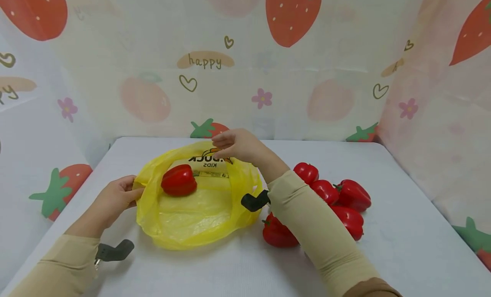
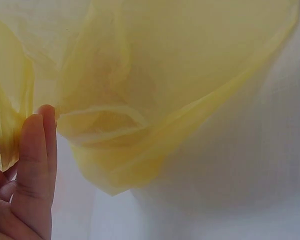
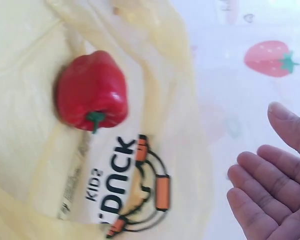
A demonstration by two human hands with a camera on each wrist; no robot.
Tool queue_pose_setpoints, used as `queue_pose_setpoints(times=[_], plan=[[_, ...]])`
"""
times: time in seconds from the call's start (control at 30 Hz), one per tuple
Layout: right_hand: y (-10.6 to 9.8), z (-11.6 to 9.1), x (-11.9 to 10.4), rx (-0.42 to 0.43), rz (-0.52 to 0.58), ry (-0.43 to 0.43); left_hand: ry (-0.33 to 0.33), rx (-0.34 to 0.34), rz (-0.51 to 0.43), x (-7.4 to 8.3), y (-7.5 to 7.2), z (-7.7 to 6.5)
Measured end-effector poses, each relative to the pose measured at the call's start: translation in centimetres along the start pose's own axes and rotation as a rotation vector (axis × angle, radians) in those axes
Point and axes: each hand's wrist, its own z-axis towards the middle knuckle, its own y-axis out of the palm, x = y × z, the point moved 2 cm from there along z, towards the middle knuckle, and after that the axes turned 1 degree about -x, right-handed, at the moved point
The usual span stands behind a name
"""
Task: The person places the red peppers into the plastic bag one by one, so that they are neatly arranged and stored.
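A translucent yellow plastic bag (image 1: 207,235) lies spread on the table with its mouth held wide. Inside it rests one red bell pepper (image 1: 179,180), whose green stem shows in the right wrist view. My left hand (image 1: 116,199) pinches the bag's left rim between thumb and fingers; the left wrist view shows the gathered plastic (image 2: 12,125) in that grip. Over the bag's far right edge hovers my right hand (image 1: 241,148), its fingers extended and nothing in them. In the right wrist view that palm (image 3: 277,190) faces the camera, beside the printed lettering (image 3: 117,185).
To the right, partly behind my right forearm, several red bell peppers (image 1: 353,195) sit in a loose group. The white table (image 1: 399,246) meets a strawberry-printed cloth backdrop (image 1: 245,96) at the back and sides. A dark wrist mount (image 1: 255,201) juts from each sleeve.
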Motion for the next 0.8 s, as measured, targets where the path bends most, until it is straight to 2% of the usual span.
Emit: queue_pose_setpoints(times=[0.27,0.5,0.8], plan=[[-3.4,-2.3,0.0,0.051,0.056,-0.070,0.000,0.000,-0.007,0.2,0.0,-0.1],[-6.3,-4.5,0.7,0.131,0.074,-0.057,-0.003,0.001,0.002,0.2,-0.1,-0.1],[-9.0,-7.0,2.0,0.166,0.066,-0.055,0.010,-0.002,-0.002,0.1,0.0,0.2]])
